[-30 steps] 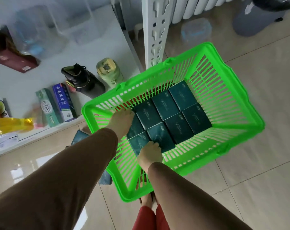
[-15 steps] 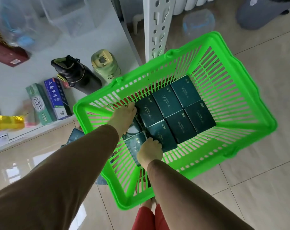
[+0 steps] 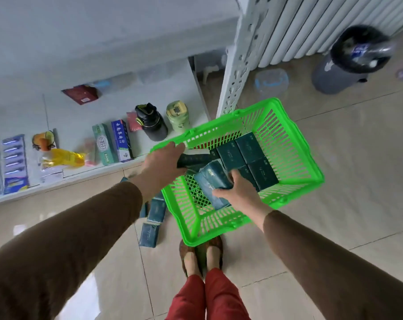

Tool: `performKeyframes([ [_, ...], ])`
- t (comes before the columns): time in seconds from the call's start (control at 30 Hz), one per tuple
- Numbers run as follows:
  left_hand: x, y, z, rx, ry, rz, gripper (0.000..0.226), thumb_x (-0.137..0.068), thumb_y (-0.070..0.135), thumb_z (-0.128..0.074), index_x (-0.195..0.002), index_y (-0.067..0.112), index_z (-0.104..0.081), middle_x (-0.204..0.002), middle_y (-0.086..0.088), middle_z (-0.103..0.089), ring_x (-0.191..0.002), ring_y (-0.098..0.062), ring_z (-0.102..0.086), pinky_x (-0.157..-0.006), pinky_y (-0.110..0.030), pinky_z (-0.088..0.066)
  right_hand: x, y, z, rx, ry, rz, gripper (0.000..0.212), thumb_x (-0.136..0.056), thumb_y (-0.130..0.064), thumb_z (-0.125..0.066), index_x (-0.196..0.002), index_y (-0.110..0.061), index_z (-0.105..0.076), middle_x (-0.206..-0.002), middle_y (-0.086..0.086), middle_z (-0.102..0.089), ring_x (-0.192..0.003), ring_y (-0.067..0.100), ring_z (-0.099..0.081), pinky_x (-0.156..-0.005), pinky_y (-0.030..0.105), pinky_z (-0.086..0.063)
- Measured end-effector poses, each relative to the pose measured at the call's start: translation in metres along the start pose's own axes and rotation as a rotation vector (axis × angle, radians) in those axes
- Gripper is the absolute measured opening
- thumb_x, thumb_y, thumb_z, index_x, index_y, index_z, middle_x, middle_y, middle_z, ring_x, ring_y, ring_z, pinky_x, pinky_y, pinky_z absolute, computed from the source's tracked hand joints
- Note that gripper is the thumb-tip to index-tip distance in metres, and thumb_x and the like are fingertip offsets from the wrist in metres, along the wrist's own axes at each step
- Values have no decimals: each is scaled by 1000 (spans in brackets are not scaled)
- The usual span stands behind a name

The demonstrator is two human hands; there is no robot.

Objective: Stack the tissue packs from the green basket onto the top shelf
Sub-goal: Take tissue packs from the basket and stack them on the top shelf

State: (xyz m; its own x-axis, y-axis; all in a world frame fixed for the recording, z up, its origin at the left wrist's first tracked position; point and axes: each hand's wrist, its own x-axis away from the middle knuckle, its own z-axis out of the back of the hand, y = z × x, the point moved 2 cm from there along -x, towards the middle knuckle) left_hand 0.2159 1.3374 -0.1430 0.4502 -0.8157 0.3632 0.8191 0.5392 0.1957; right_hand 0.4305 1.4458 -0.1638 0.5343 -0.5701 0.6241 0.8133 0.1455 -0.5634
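Green slatted plastic basket (image 3: 285,144) sits on the tiled floor (image 3: 345,181) right at your feet, and both of your hands are inside it. Your left hand (image 3: 160,163) has its grip closed around a dark teal tissue pack (image 3: 195,158), thumb over the top, the pack tipped on edge near the basket's left wall. Your right hand (image 3: 239,192) has its grip wrapped on a second teal tissue pack (image 3: 213,181), fingers curled around its far end, the pack tilted and raised above the mesh bottom. Beyond your right hand, the remaining dark teal packs (image 3: 249,155) lie flat in a tight block on the basket floor, touching one another. Outside the basket, just beside its left wall, a few loose teal packs (image 3: 153,221) lie on the tiles. To your left runs a low white shelf (image 3: 80,179) carrying a black flask (image 3: 153,125), a pale green flask (image 3: 177,116), two upright toothpaste boxes (image 3: 112,142) and a yellow packet (image 3: 64,157). A white perforated upright post (image 3: 239,58) rises just behind the basket, with a white ribbed radiator (image 3: 322,26) beyond it and a grey bin with a black liner (image 3: 348,58) well apart at the right. Your brown sleeves fill the foreground, red trousers and brown slippers below.
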Motion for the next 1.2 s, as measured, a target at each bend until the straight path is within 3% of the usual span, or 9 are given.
performKeyframes([
  [0.13, 89, -42, 92, 374, 191, 181, 46, -75, 36, -78, -111, 20, -56, -95, -2, -57, -82, -29, -60, -67, -31, -39, 65, -71, 47, -104, 9, 193, 54, -69, -27, -86, -107, -25, -47, -93, -15, -63, -84, 3, -64, -62, 10, -43],
  [0.27, 185, -112, 165, 562, 321, 326, 40, -76, 32, -80, -106, 31, -54, -88, 10, -56, -71, -10, -55, -59, -25, -38, 121, -169, 45, -305, 52, 332, 68, -67, -19, -89, -118, -25, -44, -105, -6, -64, -92, 8, -65, -77, 25, -51],
  [0.4, 281, -201, 220, 739, 439, 409, 40, -74, 28, -82, -104, 33, -55, -83, 12, -66, -66, -6, -62, -58, -26, -44, 166, -277, -3, -510, -2, 475, 53, -68, -22, -89, -111, -26, -57, -99, -13, -72, -91, -1, -67, -71, 11, -49],
  [0.5, 345, -272, 251, 808, 540, 443, 39, -73, 26, -83, -102, 31, -57, -70, 11, -67, -57, 0, -60, -58, -25, -44, 195, -355, -53, -604, -75, 540, 45, -68, -33, -86, -105, -28, -59, -101, -8, -74, -92, 8, -71, -68, 22, -54],
  [0.6, 397, -338, 276, 804, 587, 445, 34, -76, 27, -82, -101, 31, -59, -79, 9, -68, -59, -2, -61, -58, -25, -44, 223, -419, -105, -594, -118, 612, 40, -75, -44, -81, -104, -40, -55, -105, -7, -73, -92, 13, -74, -63, 28, -59],
  [0.7, 437, -392, 296, 773, 600, 434, 35, -78, 26, -80, -101, 38, -57, -87, 13, -67, -66, 3, -62, -51, -16, -42, 241, -468, -149, -576, -170, 660, 42, -80, -38, -81, -111, -42, -53, -105, -4, -73, -95, 19, -73, -70, 35, -61],
  [0.8, 458, -438, 311, 754, 608, 425, 36, -80, 24, -79, -108, 33, -57, -97, 15, -64, -70, 5, -63, -54, -17, -41, 248, -507, -181, -542, -177, 677, 46, -81, -26, -81, -116, -32, -52, -105, -8, -73, -98, 13, -72, -74, 26, -59],
  [1.03, 429, -533, 347, 636, 665, 402, 39, -80, 22, -79, -112, 24, -58, -114, 5, -55, -76, -1, -61, -57, -14, -44, 208, -583, -209, -448, -88, 702, 34, -83, -27, -79, -111, -33, -60, -110, -12, -71, -105, 8, -67, -89, 30, -55],
  [1.2, 363, -586, 379, 511, 633, 335, 45, -79, 27, -80, -118, 24, -58, -117, 10, -55, -81, -7, -63, -63, -26, -51, 143, -634, -211, -437, -37, 720, 32, -83, -24, -79, -107, -36, -61, -111, -11, -71, -107, 11, -66, -91, 30, -53],
])
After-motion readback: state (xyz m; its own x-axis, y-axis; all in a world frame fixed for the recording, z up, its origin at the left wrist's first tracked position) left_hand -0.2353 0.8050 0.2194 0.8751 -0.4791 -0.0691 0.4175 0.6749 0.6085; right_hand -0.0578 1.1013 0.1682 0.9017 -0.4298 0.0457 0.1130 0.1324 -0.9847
